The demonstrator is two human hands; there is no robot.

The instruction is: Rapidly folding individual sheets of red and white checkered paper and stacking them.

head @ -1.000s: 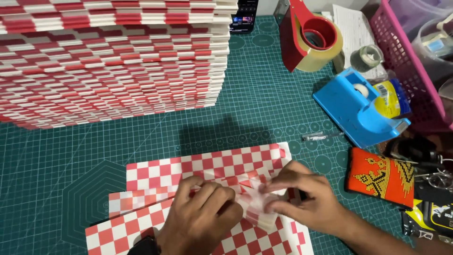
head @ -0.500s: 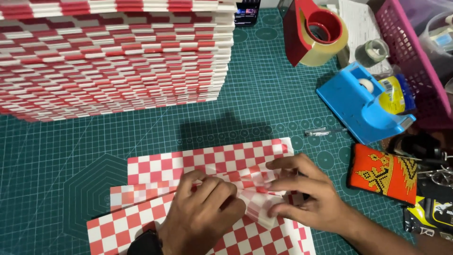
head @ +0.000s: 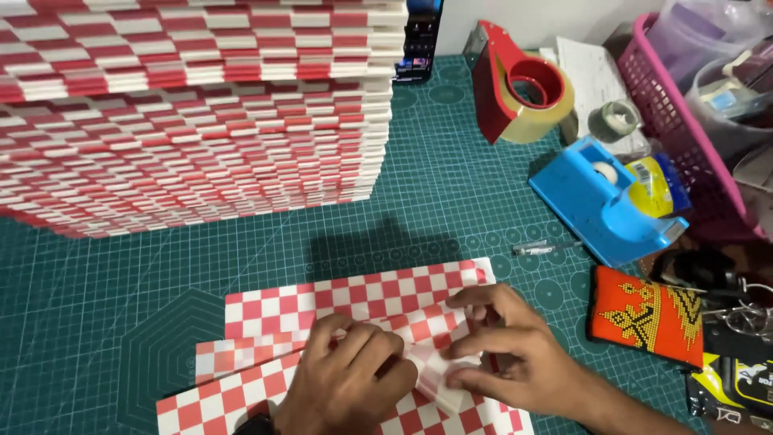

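Note:
A red-and-white checkered paper sheet (head: pixel 354 298) lies on the green cutting mat (head: pixel 451 193) near the front edge, partly folded over itself. My left hand (head: pixel 350 383) presses down on the sheet's middle with curled fingers. My right hand (head: pixel 503 350) pinches a folded flap of the same sheet between thumb and fingers, right beside the left hand. The fold itself is partly hidden under both hands.
A tall stack of folded red-and-white checkered papers (head: pixel 193 105) fills the back left. To the right stand a red tape dispenser (head: pixel 515 84), a blue tape dispenser (head: pixel 604 201), a pink basket (head: pixel 684 105) and an orange beaded pouch (head: pixel 648 314). A small pen-like tool (head: pixel 543 248) lies nearby.
The view has shifted slightly. My hands stay on the sheet, and the right fingers have worked the flap a little further over toward the left.

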